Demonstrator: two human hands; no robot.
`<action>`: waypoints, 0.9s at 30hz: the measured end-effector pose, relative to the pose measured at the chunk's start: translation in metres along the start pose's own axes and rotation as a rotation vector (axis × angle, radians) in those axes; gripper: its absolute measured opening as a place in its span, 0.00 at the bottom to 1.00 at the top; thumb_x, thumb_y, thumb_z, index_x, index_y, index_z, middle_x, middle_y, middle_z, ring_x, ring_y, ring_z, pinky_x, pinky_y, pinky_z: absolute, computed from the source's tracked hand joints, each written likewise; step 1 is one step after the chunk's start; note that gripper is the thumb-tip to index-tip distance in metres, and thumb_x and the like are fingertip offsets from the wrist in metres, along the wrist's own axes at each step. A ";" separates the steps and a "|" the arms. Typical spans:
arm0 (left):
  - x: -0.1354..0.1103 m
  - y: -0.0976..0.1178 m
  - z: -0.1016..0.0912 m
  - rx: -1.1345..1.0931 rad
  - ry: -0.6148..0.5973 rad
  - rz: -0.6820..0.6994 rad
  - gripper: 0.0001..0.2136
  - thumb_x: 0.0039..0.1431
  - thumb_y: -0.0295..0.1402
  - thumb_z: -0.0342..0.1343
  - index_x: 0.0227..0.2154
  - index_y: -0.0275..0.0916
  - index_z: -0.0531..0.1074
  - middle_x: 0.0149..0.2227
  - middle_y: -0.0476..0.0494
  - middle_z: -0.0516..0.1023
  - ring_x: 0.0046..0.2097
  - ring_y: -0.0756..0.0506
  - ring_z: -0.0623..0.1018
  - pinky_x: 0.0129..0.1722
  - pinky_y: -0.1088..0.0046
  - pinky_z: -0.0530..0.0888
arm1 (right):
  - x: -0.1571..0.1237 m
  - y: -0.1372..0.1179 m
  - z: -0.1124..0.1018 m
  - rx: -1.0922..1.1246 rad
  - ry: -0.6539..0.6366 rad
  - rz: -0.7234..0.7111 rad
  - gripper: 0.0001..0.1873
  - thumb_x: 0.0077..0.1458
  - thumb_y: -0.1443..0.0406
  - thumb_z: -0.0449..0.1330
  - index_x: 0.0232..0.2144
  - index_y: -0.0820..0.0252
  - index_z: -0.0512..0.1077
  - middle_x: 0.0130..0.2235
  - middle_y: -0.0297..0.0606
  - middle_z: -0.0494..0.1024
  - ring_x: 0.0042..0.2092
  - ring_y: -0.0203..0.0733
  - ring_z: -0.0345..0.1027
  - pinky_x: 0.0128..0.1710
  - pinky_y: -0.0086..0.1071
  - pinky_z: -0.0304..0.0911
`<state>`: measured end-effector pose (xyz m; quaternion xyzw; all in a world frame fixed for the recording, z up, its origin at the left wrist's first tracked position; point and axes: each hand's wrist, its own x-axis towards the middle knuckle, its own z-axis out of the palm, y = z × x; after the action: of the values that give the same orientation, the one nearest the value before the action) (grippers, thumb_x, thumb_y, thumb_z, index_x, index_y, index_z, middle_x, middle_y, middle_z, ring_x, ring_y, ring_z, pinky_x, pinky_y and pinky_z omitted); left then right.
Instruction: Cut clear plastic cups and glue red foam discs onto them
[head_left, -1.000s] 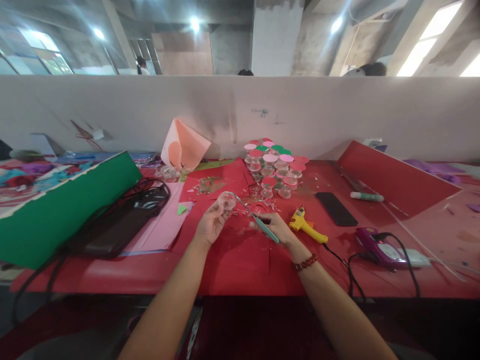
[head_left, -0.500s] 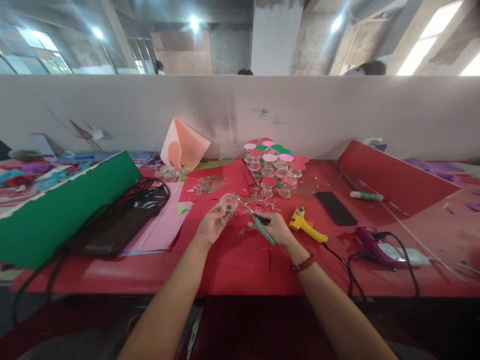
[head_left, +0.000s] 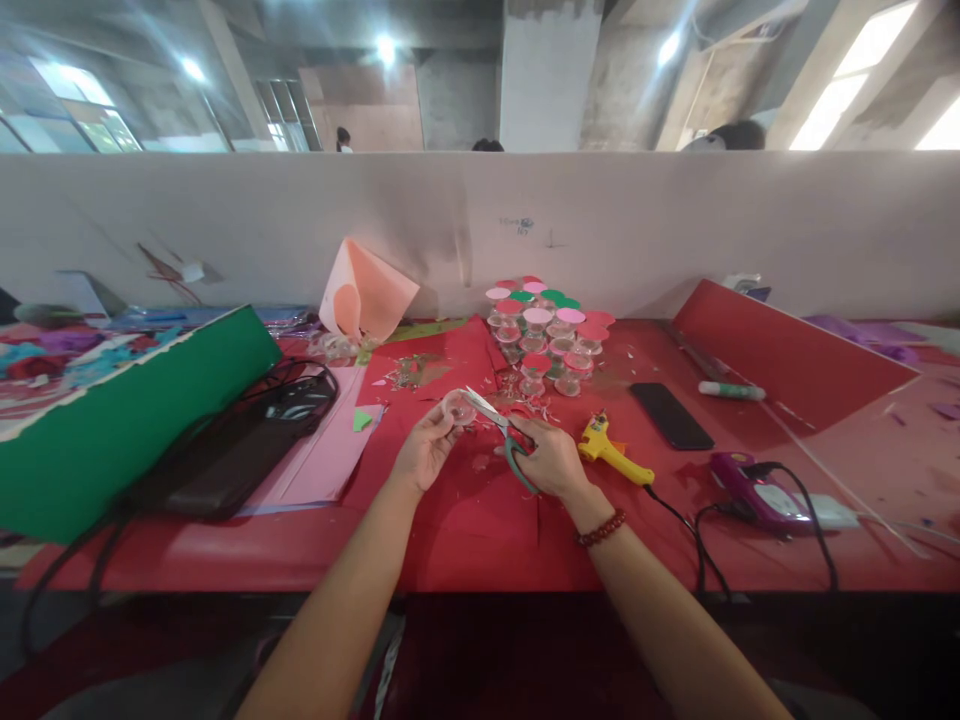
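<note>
Between the fingers of my left hand is a small clear plastic cup, its round rim turned up toward me. My right hand grips green-handled scissors, whose blades point up and left against the cup's right edge. Beneath both hands lie red paper sheets strewn with thin clear and red trimmings. Just beyond stands a cluster of similar clear cups, topped with pink, red and green paper discs.
To the right lie a yellow glue gun, a black phone, a glue stick and a purple power strip with cords. On the left are a dark bag, pink paper and a green board.
The scissors have turned in my right hand, so their blades show wider and their handle loops are more visible. My left hand has stayed nearly still with the cup.
</note>
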<state>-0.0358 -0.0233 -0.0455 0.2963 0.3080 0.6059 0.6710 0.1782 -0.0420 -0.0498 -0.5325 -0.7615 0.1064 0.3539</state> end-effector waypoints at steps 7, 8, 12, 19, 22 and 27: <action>-0.002 0.003 0.002 0.002 0.013 -0.012 0.13 0.52 0.24 0.60 0.42 0.34 0.76 0.37 0.41 0.81 0.35 0.50 0.79 0.34 0.79 0.74 | -0.001 0.002 0.002 0.003 -0.036 -0.020 0.18 0.52 0.60 0.60 0.46 0.53 0.75 0.36 0.36 0.80 0.32 0.39 0.71 0.34 0.27 0.62; -0.002 0.004 0.003 0.003 0.017 -0.005 0.12 0.53 0.25 0.60 0.41 0.34 0.76 0.37 0.42 0.81 0.34 0.50 0.79 0.33 0.79 0.74 | -0.001 0.002 0.003 0.016 -0.043 -0.022 0.16 0.53 0.59 0.59 0.45 0.53 0.75 0.34 0.35 0.79 0.31 0.38 0.70 0.33 0.27 0.61; -0.003 0.006 0.005 -0.029 0.076 0.031 0.07 0.50 0.24 0.62 0.35 0.36 0.74 0.33 0.46 0.80 0.33 0.49 0.80 0.34 0.76 0.75 | 0.000 0.000 0.004 0.122 -0.062 -0.029 0.14 0.53 0.55 0.60 0.36 0.56 0.77 0.27 0.33 0.76 0.27 0.36 0.65 0.28 0.26 0.58; -0.002 0.007 0.008 -0.064 0.113 0.007 0.07 0.49 0.23 0.61 0.33 0.35 0.74 0.32 0.45 0.81 0.32 0.48 0.80 0.33 0.75 0.76 | 0.002 0.003 0.008 0.405 -0.166 0.077 0.15 0.49 0.54 0.62 0.34 0.58 0.78 0.23 0.30 0.72 0.24 0.36 0.60 0.24 0.27 0.55; -0.002 0.008 0.006 -0.075 0.133 -0.002 0.08 0.49 0.22 0.60 0.35 0.33 0.75 0.31 0.44 0.80 0.31 0.49 0.80 0.32 0.75 0.76 | 0.005 0.005 0.009 0.517 -0.229 0.127 0.18 0.47 0.55 0.64 0.39 0.59 0.79 0.26 0.30 0.75 0.26 0.38 0.62 0.27 0.28 0.58; -0.002 0.009 0.006 -0.085 0.138 -0.033 0.10 0.52 0.25 0.58 0.39 0.30 0.76 0.31 0.40 0.80 0.30 0.49 0.78 0.31 0.76 0.75 | 0.008 0.010 0.007 0.648 -0.330 0.156 0.20 0.47 0.52 0.65 0.39 0.59 0.79 0.26 0.30 0.75 0.27 0.37 0.62 0.28 0.29 0.58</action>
<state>-0.0372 -0.0251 -0.0347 0.2200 0.3321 0.6262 0.6702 0.1791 -0.0294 -0.0570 -0.4249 -0.6923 0.4528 0.3675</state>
